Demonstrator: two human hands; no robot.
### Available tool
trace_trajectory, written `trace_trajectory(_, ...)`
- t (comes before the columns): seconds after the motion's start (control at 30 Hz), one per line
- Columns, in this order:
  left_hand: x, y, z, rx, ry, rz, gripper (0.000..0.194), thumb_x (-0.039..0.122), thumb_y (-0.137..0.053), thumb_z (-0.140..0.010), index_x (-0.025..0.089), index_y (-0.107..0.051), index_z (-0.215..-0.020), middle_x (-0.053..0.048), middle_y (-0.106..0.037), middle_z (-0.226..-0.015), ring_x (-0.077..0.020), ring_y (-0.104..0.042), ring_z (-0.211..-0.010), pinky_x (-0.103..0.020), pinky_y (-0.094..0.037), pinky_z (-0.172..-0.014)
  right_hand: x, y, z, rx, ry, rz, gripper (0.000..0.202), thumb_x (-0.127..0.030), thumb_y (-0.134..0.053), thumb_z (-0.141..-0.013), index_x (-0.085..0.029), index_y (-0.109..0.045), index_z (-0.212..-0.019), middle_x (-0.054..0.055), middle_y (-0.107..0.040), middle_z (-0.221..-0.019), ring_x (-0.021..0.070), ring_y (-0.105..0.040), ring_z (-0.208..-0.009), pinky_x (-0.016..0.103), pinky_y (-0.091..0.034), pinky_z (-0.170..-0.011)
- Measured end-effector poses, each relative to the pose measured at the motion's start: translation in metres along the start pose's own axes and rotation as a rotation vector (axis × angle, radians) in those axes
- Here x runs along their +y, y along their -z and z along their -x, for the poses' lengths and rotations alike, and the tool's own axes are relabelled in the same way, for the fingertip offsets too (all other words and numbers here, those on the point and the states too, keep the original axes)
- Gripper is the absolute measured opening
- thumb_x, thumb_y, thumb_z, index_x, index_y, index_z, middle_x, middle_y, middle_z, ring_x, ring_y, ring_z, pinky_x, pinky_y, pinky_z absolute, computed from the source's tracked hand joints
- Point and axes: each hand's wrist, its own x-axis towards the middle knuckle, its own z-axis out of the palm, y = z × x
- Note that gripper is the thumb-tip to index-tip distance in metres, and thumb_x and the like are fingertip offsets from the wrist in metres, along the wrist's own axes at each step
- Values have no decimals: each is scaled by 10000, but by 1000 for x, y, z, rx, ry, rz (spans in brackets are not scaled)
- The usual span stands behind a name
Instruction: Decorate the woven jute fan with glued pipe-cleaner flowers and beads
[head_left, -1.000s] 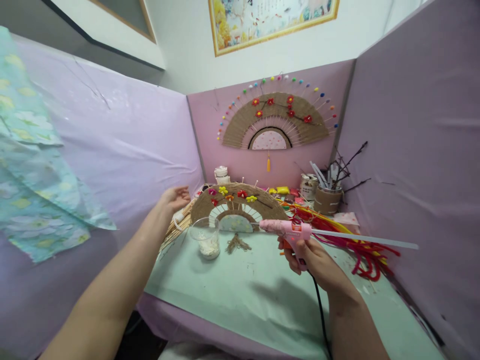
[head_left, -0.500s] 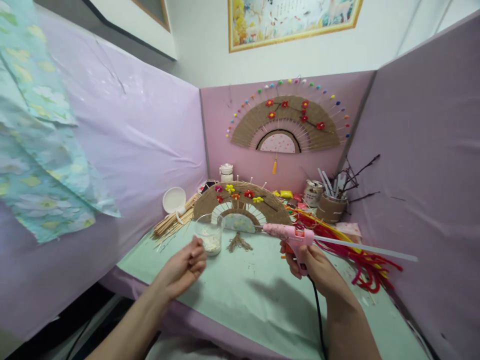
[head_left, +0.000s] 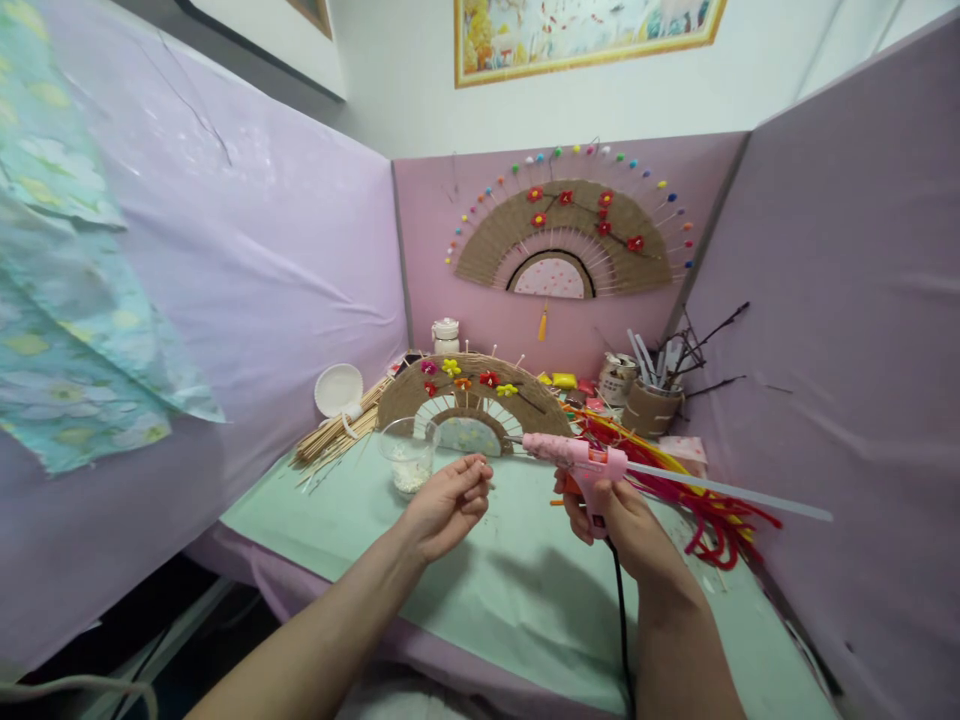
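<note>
My right hand (head_left: 626,525) grips a pink hot glue gun (head_left: 574,455) by its handle, nozzle toward the left. A long translucent glue stick (head_left: 727,490) juts from its back and a black cord hangs below. My left hand (head_left: 454,505) is closed in a pinch near the nozzle, with a tiny white piece just showing at the fingertips; its kind is too small to tell. Behind the hands stands a brown fan (head_left: 397,395) with pink, yellow, red and orange flowers. Left of my left hand is a clear plastic cup (head_left: 409,460) holding small white pieces.
Thin sticks (head_left: 334,435) lie bundled at the left beside a white dish (head_left: 337,390). Red and yellow pipe cleaners (head_left: 697,500) spread at the right, near a brown pot (head_left: 652,405) of glue sticks and twigs. A larger fan (head_left: 480,245) hangs on the pink back panel.
My left hand has moved right, from beside the clear cup to near the glue gun's nozzle. The right hand keeps the glue gun almost where it was. The view has tilted slightly down.
</note>
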Motion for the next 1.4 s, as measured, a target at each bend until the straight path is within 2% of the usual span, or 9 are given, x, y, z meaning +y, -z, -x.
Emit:
trace_trajectory(0.2,1,-3,-1,-23,-40,0,321,262,-903,-593,171,-635,-744,5,-514,-735,-33,-246,-513,-168,-196,-449,0,-1,1,-18,20,30,591,-746,-471,-843,-170,-584,-913,-50,-440,-523,102,-363,-430,262,-284,-443)
trace_trajectory(0.47,4,-6,1,26,-46,66,360,183,-930,-514,168,-684,-777,-8,-581,-734,-29,-276,-522,-166,-197,-455,-3,-2,2,-82,39,31,575,-734,-465,-856,-172,-572,-914,-43,-449,-525,104,-350,-441,263,-244,-440)
trace_trajectory(0.67,3,-5,-2,7,-58,74,322,173,-908,-551,158,-691,-788,-13,-587,-746,-31,-276,-521,-188,-190,-454,-7,-3,2,-116,37,38,607,-755,-465,-840,-164,-592,-900,-38,-448,-525,107,-348,-443,269,-247,-447)
trace_trajectory(1.03,3,-8,0,10,-38,129,293,98,-866,-603,121,-660,-810,-9,-601,-733,-14,-332,-510,-147,-216,-458,-1,-1,1,-140,57,47,566,-732,-452,-864,-188,-599,-913,-47,-452,-516,100,-355,-433,253,-246,-436)
trace_trajectory(1.4,-1,-3,-3,-16,-52,115,286,159,-879,-611,112,-641,-761,-10,-587,-714,-9,-338,-504,-131,-229,-457,-3,-4,2,-174,72,65,548,-711,-439,-885,-183,-584,-917,-49,-452,-526,105,-348,-438,259,-248,-442)
